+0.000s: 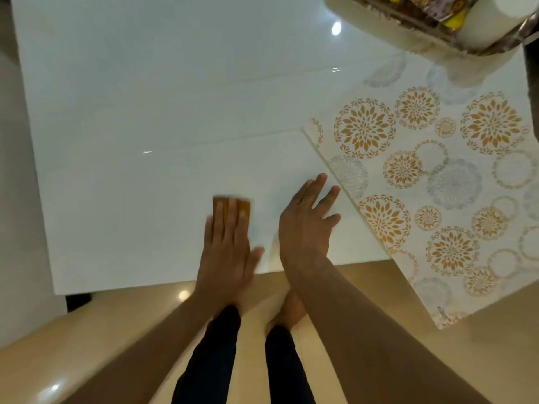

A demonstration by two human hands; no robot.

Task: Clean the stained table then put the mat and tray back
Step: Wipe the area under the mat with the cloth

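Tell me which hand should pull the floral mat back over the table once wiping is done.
The right hand, probably. It lies open on the white table close to the floral mat edge, holding nothing. The left hand is pressing flat on the orange sponge, farther from the mat.

Left hand (226, 243) presses an orange cloth (232, 206) on the table (145, 112); right hand (306, 217) rests flat.

A home dining or living area, seen from above.
A glossy white desk (163, 106) carries a floral-patterned mat (437, 176) and a tray (431, 27) of packets and a paper roll, standing on polished beige floor tiles (87, 330).
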